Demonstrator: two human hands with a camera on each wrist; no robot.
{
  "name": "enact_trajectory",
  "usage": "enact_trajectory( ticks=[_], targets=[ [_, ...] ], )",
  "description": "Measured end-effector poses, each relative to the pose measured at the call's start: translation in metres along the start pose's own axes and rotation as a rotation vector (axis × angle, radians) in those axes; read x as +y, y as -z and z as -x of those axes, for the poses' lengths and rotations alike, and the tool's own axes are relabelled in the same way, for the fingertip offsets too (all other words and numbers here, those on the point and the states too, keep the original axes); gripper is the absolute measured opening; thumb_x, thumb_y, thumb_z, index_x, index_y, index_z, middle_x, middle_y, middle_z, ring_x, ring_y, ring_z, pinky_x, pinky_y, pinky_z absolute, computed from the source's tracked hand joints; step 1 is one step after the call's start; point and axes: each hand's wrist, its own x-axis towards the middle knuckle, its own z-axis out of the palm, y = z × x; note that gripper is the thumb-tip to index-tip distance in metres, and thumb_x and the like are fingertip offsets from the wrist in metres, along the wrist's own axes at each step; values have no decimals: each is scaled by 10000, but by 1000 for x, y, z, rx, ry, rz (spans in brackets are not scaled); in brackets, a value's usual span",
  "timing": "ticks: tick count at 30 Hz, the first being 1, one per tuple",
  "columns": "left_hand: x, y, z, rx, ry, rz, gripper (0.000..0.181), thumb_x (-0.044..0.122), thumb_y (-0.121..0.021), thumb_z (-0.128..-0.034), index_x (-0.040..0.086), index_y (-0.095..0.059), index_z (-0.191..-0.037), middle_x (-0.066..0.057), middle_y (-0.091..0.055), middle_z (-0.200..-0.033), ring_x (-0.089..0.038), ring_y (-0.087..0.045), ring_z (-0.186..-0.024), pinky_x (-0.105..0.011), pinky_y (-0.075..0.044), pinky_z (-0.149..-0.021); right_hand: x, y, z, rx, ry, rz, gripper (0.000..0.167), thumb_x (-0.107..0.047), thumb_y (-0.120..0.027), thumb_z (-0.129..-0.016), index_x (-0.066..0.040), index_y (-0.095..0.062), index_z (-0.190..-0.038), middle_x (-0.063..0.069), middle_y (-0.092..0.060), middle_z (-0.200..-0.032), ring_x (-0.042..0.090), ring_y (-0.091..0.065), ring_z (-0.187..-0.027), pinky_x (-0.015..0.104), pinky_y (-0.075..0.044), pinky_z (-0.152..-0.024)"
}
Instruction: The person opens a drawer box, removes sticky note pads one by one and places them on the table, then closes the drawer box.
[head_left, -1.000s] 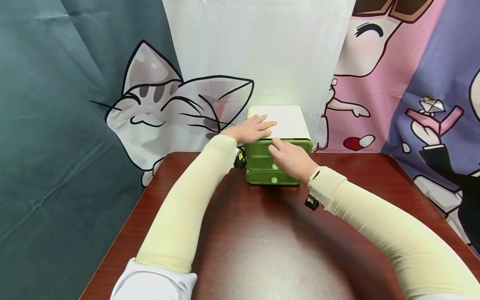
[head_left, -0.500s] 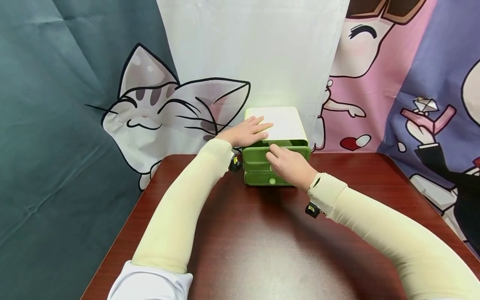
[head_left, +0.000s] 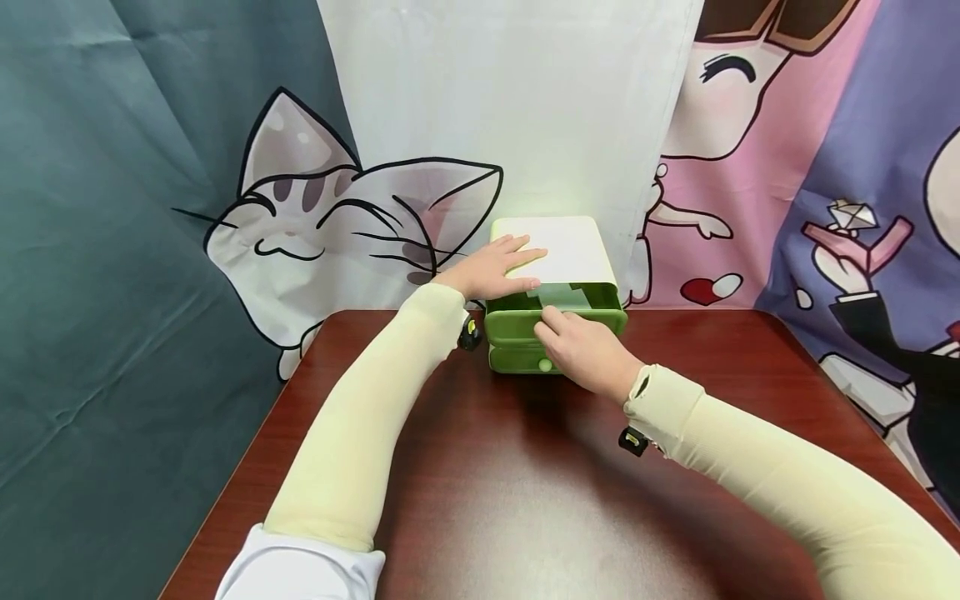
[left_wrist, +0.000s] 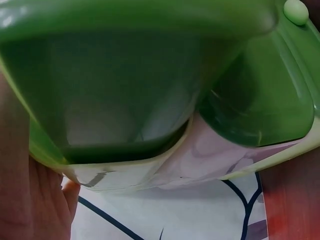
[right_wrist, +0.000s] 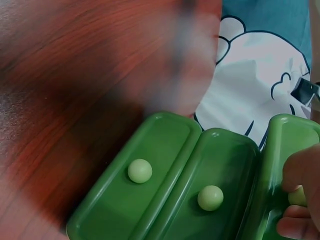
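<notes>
At far left, well apart from the fingers, hangs a teal cloth [head_left: 82, 292] that gives way to a printed smiling cat [head_left: 300, 217]. In front of it the left arm reaches forward nearly straight, in a cream sleeve [head_left: 352, 433] with a white cuff of clothing [head_left: 300, 567] behind the elbow; a small black device [head_left: 468, 333] sits at the wrist, its yellow mark too small to read. The left hand [head_left: 495, 268] lies palm down on a small drawer cabinet [head_left: 577, 250], fingers apart across the near left part of its white top. Just below these fingers the green top drawer [head_left: 513, 327] stands partly out; a pale patch shows inside, its nature unclear. The right hand [head_left: 588, 346] is at the drawer's front, its thumb and fingers clamped on the round pale knob [right_wrist: 298, 196]. Beneath them are two more green drawers with matching knobs. The right arm slants back toward the near right over a glossy red-brown worktop [head_left: 540, 517]. Beyond it, pink and purple cloth [head_left: 795, 167] carries cartoon figures.
</notes>
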Motion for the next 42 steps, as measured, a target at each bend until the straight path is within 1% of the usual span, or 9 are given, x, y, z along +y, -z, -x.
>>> enact_trajectory(
  ticks=[5, 8, 11, 16, 23, 28, 32, 39, 42],
  targets=[
    [0, 0, 1, 28, -1, 5, 679, 628, -454, -1004, 361, -282, -1604, -42, -116, -1697, -328, -39, -1555, -483, -106, -1243, -4, 1, 1, -9, 0, 23, 369, -97, -846, -756, -3, -521, -903, 106, -483, -920, 267, -538, -660, 372, -525, -496],
    [0, -1, 0, 29, 0, 4, 683, 638, -450, -1001, 366, -280, -1604, -37, -116, -1697, -323, -40, -1555, -482, -108, -1243, -5, 1, 3, -8, 1, 27, 399, -140, -866, -752, -2, -524, -904, 108, -484, -925, 267, -541, -669, 371, -533, -503],
    [1, -2, 1, 29, 1, 5, 688, 646, -451, -997, 370, -281, -1603, -38, -119, -1697, -323, -42, -1555, -486, -111, -1242, -8, 2, 4, 1, 3, 38, 397, -142, -866, -747, -4, -525, -897, 109, -485, -920, 270, -544, -666, 372, -533, -497],
    [3, -2, 4, 30, 3, 16, 682, 636, -461, -998, 364, -295, -1600, -40, -128, -1696, -326, -44, -1555, -497, -117, -1239, -15, 4, 8, 13, 4, 47, 329, -99, -825, -773, -5, -533, -890, 109, -491, -913, 269, -546, -656, 369, -524, -475],
    [2, -6, 5, 31, 3, 13, 679, 636, -458, -999, 361, -299, -1599, -40, -137, -1694, -327, -58, -1554, -504, -133, -1236, -24, 6, 15, 27, 15, 35, 180, -18, -708, -849, -9, -530, -873, 106, -490, -912, 252, -524, -632, 338, -504, -462],
    [3, -8, 3, 39, 4, -2, 673, 639, -452, -999, 363, -307, -1596, -37, -151, -1692, -323, -73, -1553, -492, -133, -1238, -27, 8, 18, 36, 15, 36, 181, -26, -708, -862, -9, -528, -877, 109, -492, -920, 253, -525, -634, 339, -506, -469],
    [4, -7, 2, 36, 6, -5, 679, 652, -444, -996, 372, -297, -1598, -30, -142, -1694, -308, -65, -1555, -488, -138, -1238, -27, 8, 19, 41, 12, 40, 187, -19, -710, -853, -7, -525, -877, 109, -491, -922, 255, -524, -631, 338, -506, -471],
    [3, -5, 3, 43, 15, -5, 685, 656, -450, -992, 370, -303, -1596, -27, -151, -1692, -295, -67, -1556, -488, -142, -1237, -31, 12, 20, 48, 52, 41, 186, -5, -712, -845, 0, -529, -874, 120, -493, -926, 251, -509, -624, 330, -507, -475],
    [3, -4, 3, 53, 16, -11, 681, 647, -455, -995, 363, -307, -1596, -26, -155, -1691, -299, -74, -1555, -488, -138, -1237, -31, 13, 20, 48, 53, 49, 173, 3, -701, -857, 1, -529, -869, 119, -489, -916, 245, -501, -619, 324, -504, -476]
  ],
)
